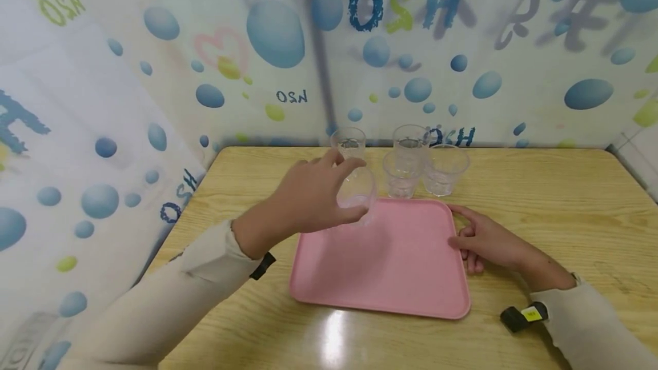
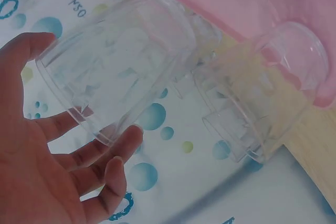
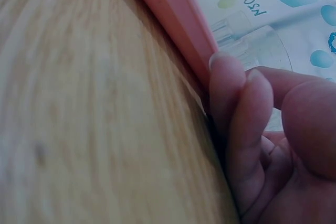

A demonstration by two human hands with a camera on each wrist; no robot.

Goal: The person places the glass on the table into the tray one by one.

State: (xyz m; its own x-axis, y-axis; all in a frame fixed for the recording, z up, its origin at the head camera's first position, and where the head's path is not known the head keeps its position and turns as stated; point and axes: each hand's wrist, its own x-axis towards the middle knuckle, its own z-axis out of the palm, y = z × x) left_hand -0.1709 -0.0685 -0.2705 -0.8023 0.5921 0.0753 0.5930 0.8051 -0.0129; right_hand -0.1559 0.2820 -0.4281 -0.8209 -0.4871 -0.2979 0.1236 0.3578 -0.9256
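Note:
My left hand (image 1: pixel 316 196) holds a clear cup (image 1: pixel 364 193) over the tray's far left part, thumb and fingers spread around its wide rim. The left wrist view shows this cup (image 2: pixel 118 64) large, with the thumb on one side and fingertips on the other. On the table lies a flat pink tray (image 1: pixel 390 267) with a raised rim. My right hand (image 1: pixel 488 241) grips the tray at its right edge near the far corner, thumb on the rim and index finger stretched along the corner. In the right wrist view, the fingertips (image 3: pixel 223 77) meet the pink edge.
Several more clear cups stand behind the tray: one at the back left (image 1: pixel 348 143), another at the back right (image 1: pixel 410 139), and a wider one (image 1: pixel 445 173) farther right. A patterned curtain (image 1: pixel 277 33) hangs behind and left of the wooden table (image 1: pixel 560 187).

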